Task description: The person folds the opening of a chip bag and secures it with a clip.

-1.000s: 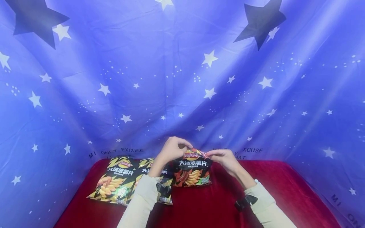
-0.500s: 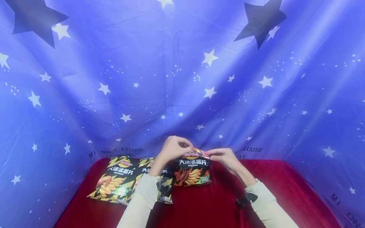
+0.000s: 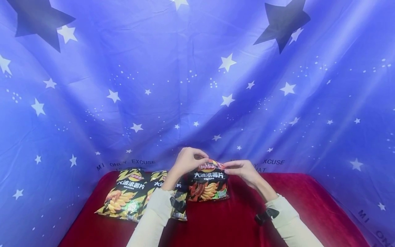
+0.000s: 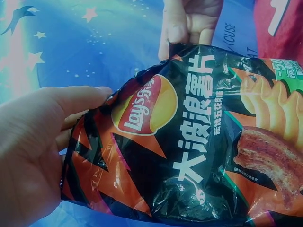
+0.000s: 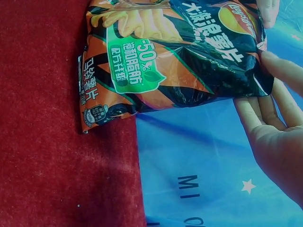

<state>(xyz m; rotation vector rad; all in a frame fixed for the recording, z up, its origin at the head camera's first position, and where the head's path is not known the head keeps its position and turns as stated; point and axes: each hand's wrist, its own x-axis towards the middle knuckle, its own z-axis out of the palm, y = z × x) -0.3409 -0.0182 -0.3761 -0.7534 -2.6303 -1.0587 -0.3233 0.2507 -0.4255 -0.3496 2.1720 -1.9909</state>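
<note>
A black, orange and red Lay's chip bag [image 3: 207,187] stands near the far edge of the red cloth, held at its top by both hands. My left hand [image 3: 189,163] pinches the upper left of the bag. In the left wrist view, the thumb of that left hand [image 4: 38,142] lies on the top edge. My right hand [image 3: 245,173] pinches the upper right corner. In the right wrist view, the fingers of the right hand [image 5: 284,132] go behind the bag [image 5: 165,56], thumb in front. The bag's bottom touches the cloth.
Two yellow-and-black Lay's bags lie to the left: one [image 3: 123,197] in full sight, the other [image 3: 157,176] partly behind my left forearm. Red velvet cloth [image 3: 222,226] covers the table. A blue star-printed curtain [image 3: 185,103] hangs close behind.
Both hands stay at the top of the bag with almost no movement. The top edge under the fingers shifts slightly, and the right hand has risen a little.
</note>
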